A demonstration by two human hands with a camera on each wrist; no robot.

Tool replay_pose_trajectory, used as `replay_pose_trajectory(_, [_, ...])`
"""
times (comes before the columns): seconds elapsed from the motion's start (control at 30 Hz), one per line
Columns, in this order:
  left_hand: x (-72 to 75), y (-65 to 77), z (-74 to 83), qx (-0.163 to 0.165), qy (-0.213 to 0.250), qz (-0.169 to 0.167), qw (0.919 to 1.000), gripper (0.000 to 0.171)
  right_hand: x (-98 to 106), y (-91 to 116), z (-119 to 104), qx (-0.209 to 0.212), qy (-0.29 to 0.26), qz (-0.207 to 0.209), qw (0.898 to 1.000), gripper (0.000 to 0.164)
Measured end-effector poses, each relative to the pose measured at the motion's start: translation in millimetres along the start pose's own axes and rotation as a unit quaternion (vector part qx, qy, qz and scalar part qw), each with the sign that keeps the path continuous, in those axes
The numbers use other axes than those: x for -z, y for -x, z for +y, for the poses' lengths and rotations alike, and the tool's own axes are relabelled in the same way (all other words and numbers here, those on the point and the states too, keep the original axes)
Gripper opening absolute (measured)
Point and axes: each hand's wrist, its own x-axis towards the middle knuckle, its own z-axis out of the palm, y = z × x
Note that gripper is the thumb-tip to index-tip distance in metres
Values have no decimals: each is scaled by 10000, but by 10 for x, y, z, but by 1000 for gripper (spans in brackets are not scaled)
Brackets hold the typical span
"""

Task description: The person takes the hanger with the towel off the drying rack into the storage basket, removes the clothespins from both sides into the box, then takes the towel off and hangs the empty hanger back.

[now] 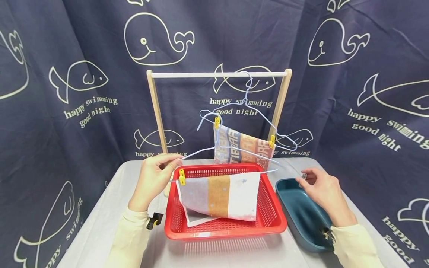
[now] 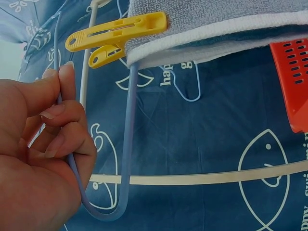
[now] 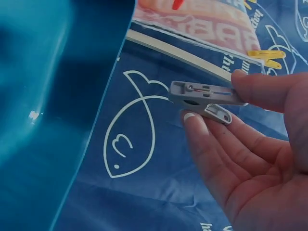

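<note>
My left hand [image 1: 155, 179] pinches the left arm of a light blue wire hanger [image 2: 127, 144]. Over the hanger's lower bar hangs a small towel [image 1: 218, 195] with grey, tan and white bands, its left corner fastened by a yellow clothespin [image 2: 118, 33]. No clothespin shows on the towel's right corner. My right hand [image 1: 323, 190] pinches a grey clothespin [image 3: 207, 96] between thumb and fingers, above the teal basin [image 1: 301, 212]. The towel hangs over the red basket [image 1: 226, 234], overlapping its inside in the head view.
Behind the basket stands a wooden rack with a white bar [image 1: 201, 75]. Another blue hanger [image 1: 246, 100] hooks over that bar, carrying a patterned towel [image 1: 246, 145] held by two yellow clothespins. A dark blue curtain [image 1: 100, 149] with fish drawings surrounds the white table [image 1: 134, 175].
</note>
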Motion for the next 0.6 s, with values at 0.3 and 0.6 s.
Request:
replay_pose_trajectory(0.3, [13,8,24,-21,-31,-14,10000,16,-93,16,121,41,233,-375,9990,36])
replay_pose_trajectory(0.6, [16,15,25,-44,-78,-8,10000,17,-162,20,190,-129,303,-854,9958,33])
